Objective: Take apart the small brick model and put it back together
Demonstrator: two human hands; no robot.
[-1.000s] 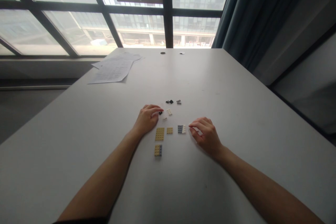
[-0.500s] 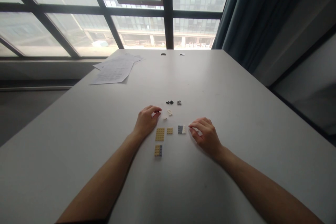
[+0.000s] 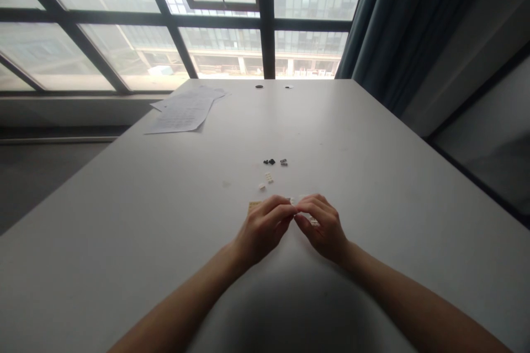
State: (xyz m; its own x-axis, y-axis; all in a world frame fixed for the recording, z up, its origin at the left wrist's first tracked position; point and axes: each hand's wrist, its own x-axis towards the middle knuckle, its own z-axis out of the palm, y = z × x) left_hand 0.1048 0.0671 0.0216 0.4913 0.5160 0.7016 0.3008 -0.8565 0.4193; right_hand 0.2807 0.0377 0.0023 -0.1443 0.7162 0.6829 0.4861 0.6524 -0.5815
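Observation:
My left hand [image 3: 265,227] and my right hand [image 3: 325,226] meet at the fingertips over the middle of the table. Both are pinched closed; whatever sits between the fingertips is too small and hidden to make out. Under my left hand, a corner of a tan building-block plate [image 3: 252,207] sticks out, and the hand covers the other tan and blue-grey pieces. A bit of a white studded piece [image 3: 292,201] shows just behind the fingertips. Some white bits [image 3: 313,221] are visible within the curl of my right hand.
Beyond the hands lie a small white piece [image 3: 261,187], a white studded plate [image 3: 269,177], small black pieces [image 3: 271,161] and grey pieces [image 3: 284,162]. Printed papers [image 3: 182,113] rest at the table's far left. Windows and a dark curtain [image 3: 381,38] stand behind.
My left hand has moved right and nearer from beside the white pieces, and now touches my right hand's fingertips. It now covers most of the tan and blue-grey plates. My right hand has shifted little.

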